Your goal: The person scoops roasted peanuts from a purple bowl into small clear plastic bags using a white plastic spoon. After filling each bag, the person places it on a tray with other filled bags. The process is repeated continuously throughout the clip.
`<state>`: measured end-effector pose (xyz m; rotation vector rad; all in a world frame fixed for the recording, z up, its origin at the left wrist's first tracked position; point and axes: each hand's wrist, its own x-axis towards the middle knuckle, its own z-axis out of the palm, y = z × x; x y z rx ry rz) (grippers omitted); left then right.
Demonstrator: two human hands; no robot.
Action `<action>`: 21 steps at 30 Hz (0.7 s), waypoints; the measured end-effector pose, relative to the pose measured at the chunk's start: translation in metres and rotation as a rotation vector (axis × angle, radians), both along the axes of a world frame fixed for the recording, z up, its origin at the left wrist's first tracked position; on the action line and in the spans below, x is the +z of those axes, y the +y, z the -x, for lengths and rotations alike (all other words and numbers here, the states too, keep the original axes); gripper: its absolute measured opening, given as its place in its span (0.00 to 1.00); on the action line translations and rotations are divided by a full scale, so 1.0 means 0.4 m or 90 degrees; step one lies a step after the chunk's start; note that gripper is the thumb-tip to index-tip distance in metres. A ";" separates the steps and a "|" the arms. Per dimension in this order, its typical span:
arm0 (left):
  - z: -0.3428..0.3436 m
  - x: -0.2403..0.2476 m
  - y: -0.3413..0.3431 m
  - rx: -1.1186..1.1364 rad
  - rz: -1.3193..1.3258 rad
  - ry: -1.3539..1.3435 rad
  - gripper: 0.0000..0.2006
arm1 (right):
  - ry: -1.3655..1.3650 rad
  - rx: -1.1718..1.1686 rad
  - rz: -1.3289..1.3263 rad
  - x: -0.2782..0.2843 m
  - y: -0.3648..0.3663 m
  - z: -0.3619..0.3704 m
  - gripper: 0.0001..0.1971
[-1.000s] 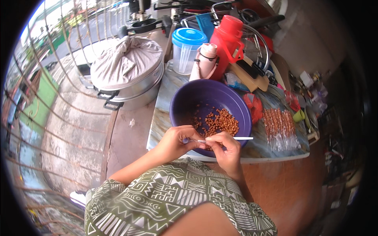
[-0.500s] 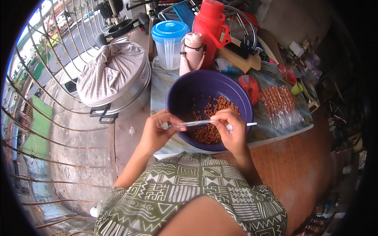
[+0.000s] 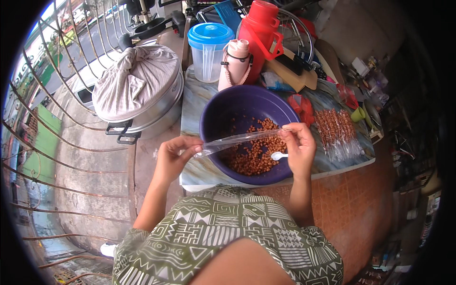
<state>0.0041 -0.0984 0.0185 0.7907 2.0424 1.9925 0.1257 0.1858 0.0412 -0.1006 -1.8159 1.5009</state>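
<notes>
Over the purple basin (image 3: 237, 105), left hand (image 3: 172, 156) and right hand (image 3: 300, 146) are pinching one clear plastic sleeve (image 3: 241, 138), stretched lengthwise.

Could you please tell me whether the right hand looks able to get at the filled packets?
Probably yes: the packets lie uncovered on the table, right of the bowl, though the right hand holds the bag and spoon.

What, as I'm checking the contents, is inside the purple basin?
Small brown nut-like pieces lie in the purple basin. The white spoon and right hand cover part of it; the clear plastic sleeve above veils some pieces. Anything beneath the top layer cannot be seen.
</notes>
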 end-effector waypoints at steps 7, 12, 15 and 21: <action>0.031 -0.059 -0.039 0.061 0.118 -0.084 0.05 | -0.094 0.026 0.041 0.001 0.004 -0.003 0.05; 0.011 -0.036 -0.041 0.003 0.024 -0.111 0.05 | -0.104 0.041 0.022 -0.032 0.041 0.000 0.07; 0.009 -0.046 -0.051 0.002 -0.022 -0.117 0.09 | -0.097 0.073 0.062 -0.047 0.020 0.017 0.05; 0.037 -0.032 -0.143 0.002 0.256 0.010 0.40 | -0.119 0.115 0.056 -0.050 -0.010 0.028 0.05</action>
